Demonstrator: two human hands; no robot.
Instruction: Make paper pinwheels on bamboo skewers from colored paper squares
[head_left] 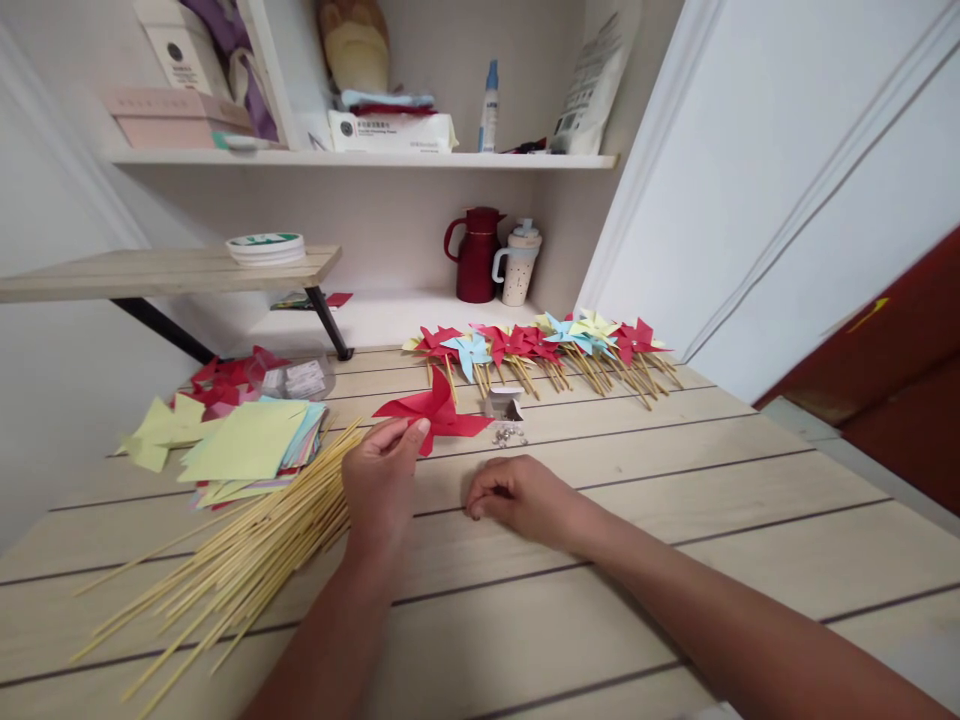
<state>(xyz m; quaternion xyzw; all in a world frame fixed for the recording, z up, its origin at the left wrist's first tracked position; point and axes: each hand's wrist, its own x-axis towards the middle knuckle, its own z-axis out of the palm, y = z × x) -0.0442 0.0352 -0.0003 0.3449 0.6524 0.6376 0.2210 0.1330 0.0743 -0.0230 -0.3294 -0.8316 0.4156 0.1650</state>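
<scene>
A pale wooden table (675,560) is filling most of the view, with a white shelf unit (360,160) standing behind it. A loose bundle of bamboo sticks (225,570) is lying fanned across the table's left side, its upper ends reaching in under the left hand. Beyond the sticks, a stack of paper squares (247,445) in yellow, blue and pink is resting beside some cut red paper shapes (221,380). Along the far edge of the table, a row of finished pinwheels (547,350) on sticks is lying side by side in red, blue and yellow. A dark red jug (474,255) and a spotted cup (517,265) are standing on the low shelf behind them.

The left hand (382,485) is pinching the near edge of a red paper pinwheel (435,412), which has no stick and is lying just past the hand near the middle of the table. The right hand (517,495) is resting on the tabletop just beside the left, fingers curled under with the tips touching the wood; I cannot tell whether it is holding anything. A small packet (504,402) is sitting just right of the red pinwheel, with a little cluster of metal pins (510,434) in front of it.
</scene>
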